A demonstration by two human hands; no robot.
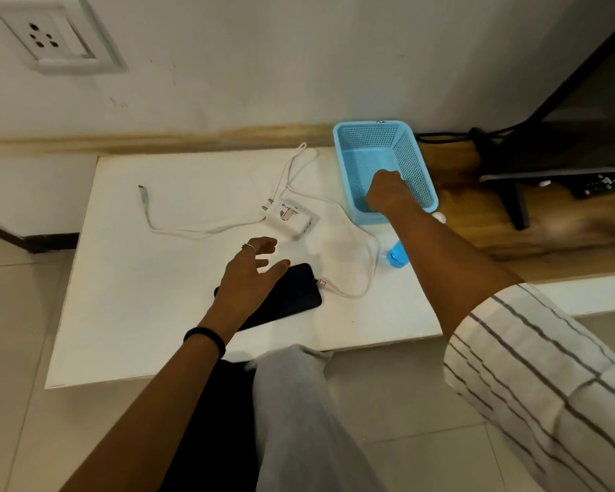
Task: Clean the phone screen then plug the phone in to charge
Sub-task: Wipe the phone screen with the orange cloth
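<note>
A black phone (292,294) lies flat on the white table (139,314) with a white cable (352,289) plugged into its right end. My left hand (249,275) hovers over the phone's left half, fingers spread, holding nothing. A white charger adapter (288,218) with two pins lies behind the phone, and a second cable's free plug (142,188) rests to the left. My right hand (386,191) reaches down into the light blue basket (416,165), fingers curled; what it grips is hidden. A blue-capped bottle (396,255) stands under my right forearm.
A white wall socket (47,33) is at the upper left on the wall. A dark TV (565,118) on a stand sits on the wooden shelf (476,221) to the right, with a remote beneath it. My knees are below the table's near edge.
</note>
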